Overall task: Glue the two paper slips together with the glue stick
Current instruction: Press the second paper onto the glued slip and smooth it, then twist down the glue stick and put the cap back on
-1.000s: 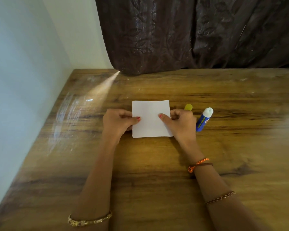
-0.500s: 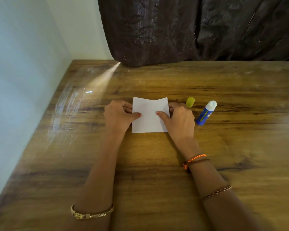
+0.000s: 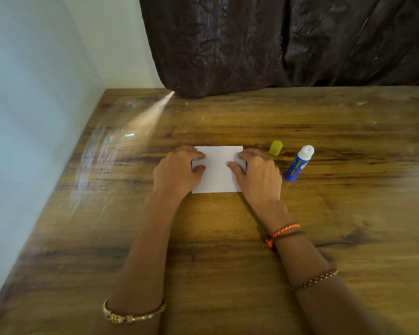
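Lying flat on the wooden counter (image 3: 228,238), the white paper slips (image 3: 218,169) look light and floppy. The left hand (image 3: 177,170) and right hand (image 3: 258,175) press their side edges, fingers spread; the uncapped glue stick (image 3: 298,163) lies just right.

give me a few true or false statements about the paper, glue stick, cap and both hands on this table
1. Both hands, left hand and right hand, are on the white paper. True.
2. The glue stick has its cap on. False: the white tip is bare, and the yellow cap stands apart from it on the table.
3. The right hand is holding the glue stick. False: the stick lies on the table to the right of that hand, untouched.
4. The paper lies on the table. True.
5. The cap sits to the left of the paper. False: it is to the right, between the paper and the glue stick.
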